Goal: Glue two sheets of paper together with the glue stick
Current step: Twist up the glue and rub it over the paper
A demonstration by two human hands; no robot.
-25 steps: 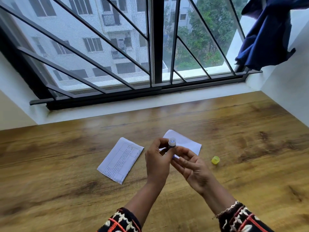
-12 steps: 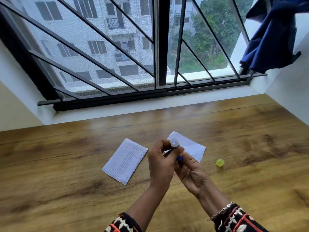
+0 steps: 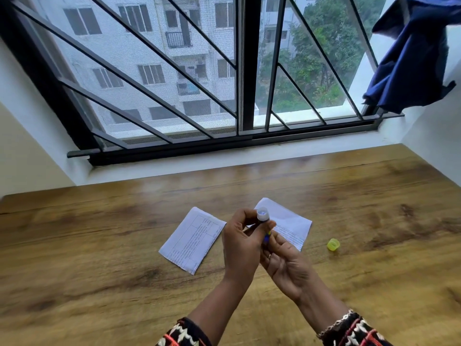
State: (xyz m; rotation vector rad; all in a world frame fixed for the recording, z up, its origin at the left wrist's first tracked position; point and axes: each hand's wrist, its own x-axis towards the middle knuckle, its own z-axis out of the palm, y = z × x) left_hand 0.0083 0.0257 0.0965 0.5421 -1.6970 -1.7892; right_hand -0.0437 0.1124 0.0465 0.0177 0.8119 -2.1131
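I hold the uncapped glue stick (image 3: 263,217) upright above the wooden table (image 3: 99,245), its white tip pointing up. My left hand (image 3: 243,242) grips its upper body, and my right hand (image 3: 283,258) grips its blue and yellow base from below. One printed sheet of paper (image 3: 192,239) lies flat to the left of my hands. A second sheet (image 3: 290,224) lies behind my hands, partly hidden by them. The yellow cap (image 3: 333,244) rests on the table to the right.
A barred window (image 3: 239,71) and white sill run along the table's far edge. A blue cloth (image 3: 414,56) hangs at the upper right. A white wall (image 3: 439,146) borders the table on the right.
My right hand's fingers have closed around the base of the glue stick. The view has shifted slightly; papers and cap stay in place.
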